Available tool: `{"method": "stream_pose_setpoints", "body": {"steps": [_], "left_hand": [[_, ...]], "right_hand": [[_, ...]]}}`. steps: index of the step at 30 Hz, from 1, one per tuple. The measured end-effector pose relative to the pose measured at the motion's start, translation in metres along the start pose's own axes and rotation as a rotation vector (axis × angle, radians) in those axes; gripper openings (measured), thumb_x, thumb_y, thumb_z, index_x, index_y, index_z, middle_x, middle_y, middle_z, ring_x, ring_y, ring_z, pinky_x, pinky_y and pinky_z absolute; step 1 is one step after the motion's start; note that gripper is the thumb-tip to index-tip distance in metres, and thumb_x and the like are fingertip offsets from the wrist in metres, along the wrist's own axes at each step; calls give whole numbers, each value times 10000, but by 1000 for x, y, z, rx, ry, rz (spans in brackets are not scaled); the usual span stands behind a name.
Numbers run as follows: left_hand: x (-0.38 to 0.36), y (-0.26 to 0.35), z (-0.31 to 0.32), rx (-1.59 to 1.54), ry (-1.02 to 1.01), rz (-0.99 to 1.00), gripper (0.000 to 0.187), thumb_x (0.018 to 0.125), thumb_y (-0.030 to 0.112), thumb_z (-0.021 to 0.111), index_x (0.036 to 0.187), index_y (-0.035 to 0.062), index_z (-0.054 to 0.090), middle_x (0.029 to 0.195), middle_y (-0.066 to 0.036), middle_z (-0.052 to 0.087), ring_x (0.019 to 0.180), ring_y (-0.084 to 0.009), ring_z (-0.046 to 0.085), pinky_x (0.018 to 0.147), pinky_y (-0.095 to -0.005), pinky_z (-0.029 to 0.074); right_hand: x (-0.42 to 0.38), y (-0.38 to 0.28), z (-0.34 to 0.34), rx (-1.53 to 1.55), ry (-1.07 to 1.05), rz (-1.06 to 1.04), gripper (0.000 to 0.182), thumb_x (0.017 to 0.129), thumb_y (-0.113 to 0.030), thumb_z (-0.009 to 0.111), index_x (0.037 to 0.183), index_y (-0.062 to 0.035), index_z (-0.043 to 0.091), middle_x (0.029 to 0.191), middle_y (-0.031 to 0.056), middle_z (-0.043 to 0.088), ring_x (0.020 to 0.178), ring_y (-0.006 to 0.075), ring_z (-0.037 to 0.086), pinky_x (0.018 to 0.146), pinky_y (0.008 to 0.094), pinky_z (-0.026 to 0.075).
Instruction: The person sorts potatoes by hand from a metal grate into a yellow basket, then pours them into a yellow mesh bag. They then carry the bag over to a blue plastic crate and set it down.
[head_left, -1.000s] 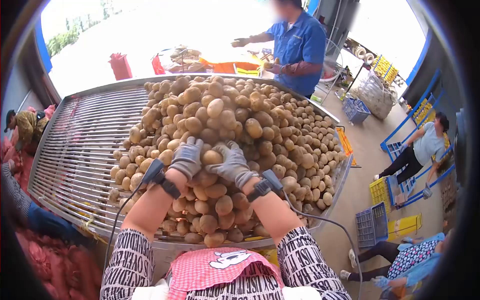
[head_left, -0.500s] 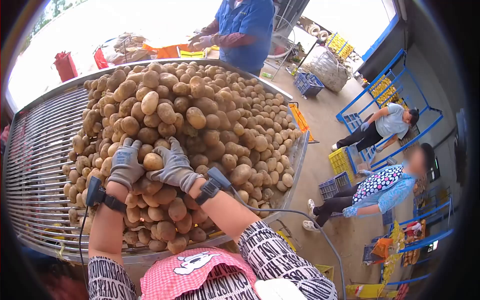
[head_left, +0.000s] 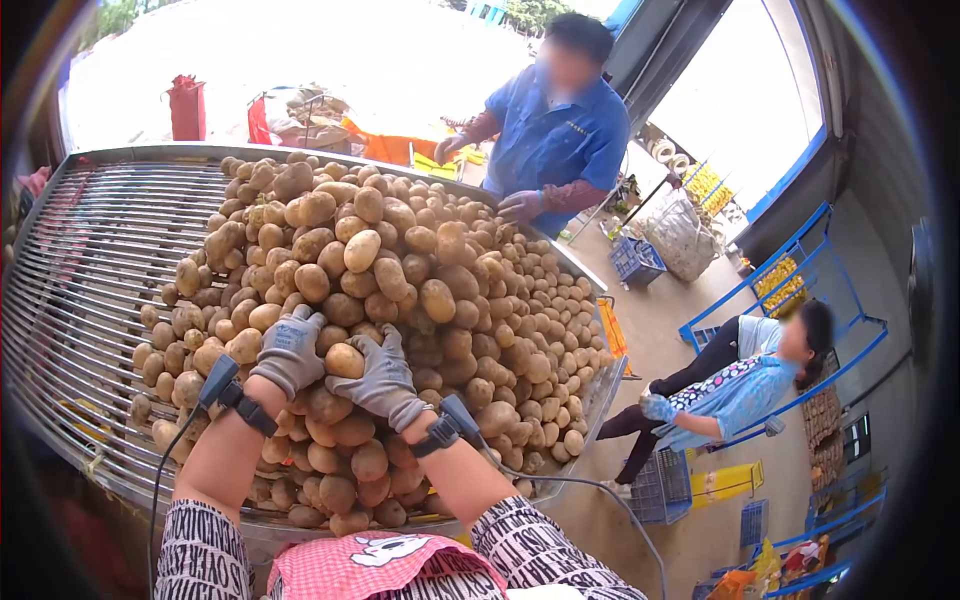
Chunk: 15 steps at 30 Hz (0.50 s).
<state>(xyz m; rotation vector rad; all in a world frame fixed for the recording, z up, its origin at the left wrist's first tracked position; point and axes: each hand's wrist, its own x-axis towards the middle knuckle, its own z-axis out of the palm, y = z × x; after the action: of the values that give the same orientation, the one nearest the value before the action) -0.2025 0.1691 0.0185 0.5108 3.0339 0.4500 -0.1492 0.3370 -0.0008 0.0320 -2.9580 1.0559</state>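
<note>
A big heap of potatoes (head_left: 340, 240) covers much of a metal-barred sorting table (head_left: 85, 270). Both my hands wear grey gloves and rest in the near part of the heap. My left hand (head_left: 291, 350) lies on potatoes with its fingers spread, its fingertips against the pile. To its right, my right hand (head_left: 377, 375) is beside a pale potato (head_left: 344, 361), its thumb side touching it and its fingers apart on the heap. The undersides of both hands are hidden. Black devices with cables are strapped on both wrists.
A person in blue (head_left: 560, 130) stands across the table, one gloved hand at the heap's edge. Another person (head_left: 730, 390) walks at the right, near blue crates (head_left: 662, 487) and blue metal racks (head_left: 830, 270). A red bag (head_left: 187, 110) stands beyond the table.
The view has shifted, so the table and heap sit lower and further right. The person in blue has placed a hand near the heap. The people at the right now overlap. My hands stay in the potatoes.
</note>
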Motion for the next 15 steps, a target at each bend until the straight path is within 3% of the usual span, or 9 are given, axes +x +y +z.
{"method": "stream_pose_setpoints", "body": {"steps": [3,6,8,10,11,12,14,15], "left_hand": [[5,-2,7,14,-11,5,579,684,243,759,1222,90,610,1264,-163,584,1170,-333,578,976,-420,494],[3,2,2,54,-23,14,612,684,260,768,1245,74,608,1272,-171,600,1175,-333,584,989,-407,487],[2,2,3,47,-1,17,603,687,270,771,1235,75,611,1266,-167,603,1169,-336,585,987,-408,488],[1,2,1,74,3,34,614,685,283,780,1238,81,607,1263,-163,604,1170,-335,585,987,-409,487],[1,5,-3,90,-49,13,619,705,271,766,1271,98,585,1297,-148,586,1196,-327,573,1000,-417,483],[0,9,-6,103,-100,-10,626,725,259,752,1304,114,564,1331,-133,568,1222,-318,560,1013,-426,479],[-3,10,-9,115,-89,16,647,714,307,777,1298,121,572,1331,-134,573,1214,-318,568,1002,-422,484],[-7,14,-18,111,-75,33,670,693,335,794,1287,107,580,1288,-145,601,1190,-325,582,991,-413,486]], "right_hand": [[-1,3,2,22,53,-18,809,596,-557,813,1261,-138,624,1487,267,301,1347,427,386,1118,430,361],[-2,4,-2,71,18,-15,850,584,-545,836,1301,-154,599,1499,268,282,1353,419,388,1115,411,370],[-5,8,1,94,66,-23,795,579,-481,865,1266,-169,615,1479,249,301,1332,403,411,1112,403,374],[-6,19,5,357,144,-75,769,550,-405,890,1226,-144,634,1471,234,299,1323,388,417,1122,392,365],[-11,18,4,307,273,-173,752,607,-355,891,1262,-130,598,1425,186,378,1270,337,476,1089,360,401],[-17,18,3,313,288,-172,752,607,-355,891,1262,-130,598,1425,186,378,1270,337,476,1089,360,401],[-39,21,-4,1084,321,-228,677,717,-322,847,1294,-110,563,1365,134,463,1212,286,532,1039,328,444],[-50,26,-13,1306,230,-100,562,814,-295,780,1291,-96,559,1317,93,538,1178,253,573,993,344,492]]}}
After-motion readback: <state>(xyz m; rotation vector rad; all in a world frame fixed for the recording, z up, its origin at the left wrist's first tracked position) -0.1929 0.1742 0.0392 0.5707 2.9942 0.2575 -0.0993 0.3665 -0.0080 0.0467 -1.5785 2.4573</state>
